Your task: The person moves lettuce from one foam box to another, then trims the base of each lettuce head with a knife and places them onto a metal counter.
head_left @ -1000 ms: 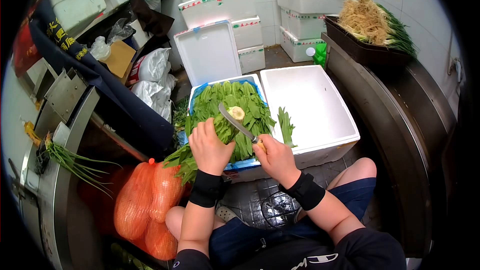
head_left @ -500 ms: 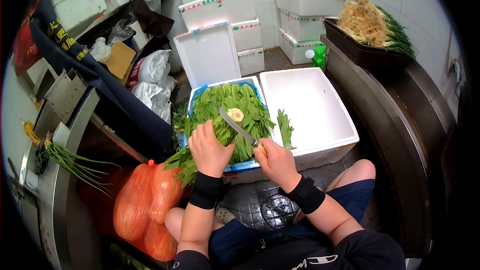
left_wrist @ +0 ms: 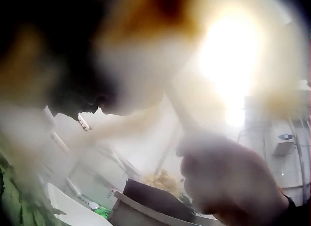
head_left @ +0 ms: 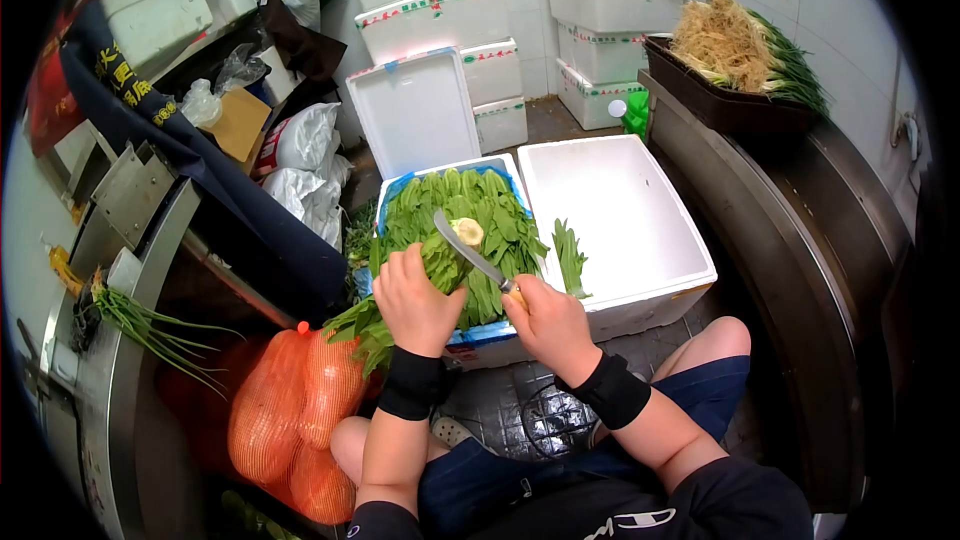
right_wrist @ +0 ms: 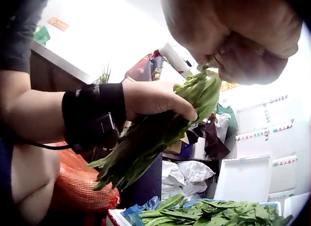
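My left hand [head_left: 412, 302] grips a head of leafy greens [right_wrist: 204, 92], its long leaves trailing down past the wrist. The pale, round base [head_left: 467, 231] of this head points away from me. In my right hand [head_left: 552, 328] is a curved knife [head_left: 472, 253], held by its wooden handle, the blade slanting up and left beside that base. Beneath both hands stands a foam box lined with blue plastic, full of more greens [head_left: 505, 202]. The left wrist view is largely blurred, though the right fist shows there.
A white foam box [head_left: 620, 190] stands to the right, with a few loose leaves [head_left: 570, 258] at its left side. Orange net sacks [head_left: 285, 410] lie at lower left. A metal counter [head_left: 790, 270] runs along the right, bearing a dark tray of spring onions [head_left: 735, 50].
Both hands and the knife keep nearly the same pose, with only a very slight shift to the left in the head view. The greens and boxes stay put.
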Available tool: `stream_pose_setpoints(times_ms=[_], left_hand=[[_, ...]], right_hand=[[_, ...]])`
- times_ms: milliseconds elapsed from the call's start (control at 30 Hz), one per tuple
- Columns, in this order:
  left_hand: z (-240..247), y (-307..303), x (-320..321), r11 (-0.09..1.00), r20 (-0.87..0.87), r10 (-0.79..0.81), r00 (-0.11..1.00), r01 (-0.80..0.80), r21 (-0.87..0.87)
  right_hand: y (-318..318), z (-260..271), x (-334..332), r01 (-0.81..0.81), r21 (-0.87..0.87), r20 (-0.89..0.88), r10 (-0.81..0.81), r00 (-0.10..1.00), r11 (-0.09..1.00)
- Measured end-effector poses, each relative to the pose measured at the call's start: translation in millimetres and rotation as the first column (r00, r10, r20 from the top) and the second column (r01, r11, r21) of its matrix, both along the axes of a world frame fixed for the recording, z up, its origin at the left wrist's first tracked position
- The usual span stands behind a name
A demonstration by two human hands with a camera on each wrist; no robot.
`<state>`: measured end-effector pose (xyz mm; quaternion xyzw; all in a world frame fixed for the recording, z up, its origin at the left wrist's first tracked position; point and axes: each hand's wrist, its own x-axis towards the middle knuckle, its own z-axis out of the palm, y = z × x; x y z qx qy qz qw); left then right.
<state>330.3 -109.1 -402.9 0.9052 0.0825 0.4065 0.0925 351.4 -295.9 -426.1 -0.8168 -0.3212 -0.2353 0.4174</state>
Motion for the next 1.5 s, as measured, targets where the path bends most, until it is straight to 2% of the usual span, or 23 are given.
stream_pose_setpoints(times_ms=[267, 467, 633, 733, 967, 1267, 1500], left_hand=[[0, -4, -3, 0.999, -0.041, 0.037, 0.998, -0.038, -0.005], [-2, -1, -2, 0.998, -0.005, 0.055, 0.998, -0.055, 0.008], [-1, 4, -1, 0.998, 0.017, 0.051, 0.999, -0.051, 0.033], [-3, -5, -2, 1.000, -0.012, 0.008, 1.000, -0.008, 0.014], [0, 6, 0, 0.996, 0.022, 0.083, 0.996, -0.083, -0.007], [-1, 10, -1, 0.996, 0.010, 0.083, 0.996, -0.083, -0.031], [-4, 4, -2, 0.999, 0.021, 0.043, 0.999, -0.042, -0.022]], right_hand=[[1, 3, 3, 0.004, -0.053, -0.030, -0.005, 1.000, 0.999], [1, 4, 1, 0.025, -0.061, -0.020, -0.026, 0.999, 0.998], [4, 2, 1, 0.033, -0.008, 0.037, -0.032, 0.999, 0.999], [8, 8, 10, 0.053, -0.036, 0.006, -0.053, 0.999, 0.998], [-2, 7, 2, -0.015, -0.043, -0.052, 0.013, 0.999, 0.999], [0, 8, 0, -0.021, -0.016, -0.004, 0.021, 1.000, 1.000], [0, 13, 8, -0.027, -0.070, -0.003, 0.027, 1.000, 0.997]])
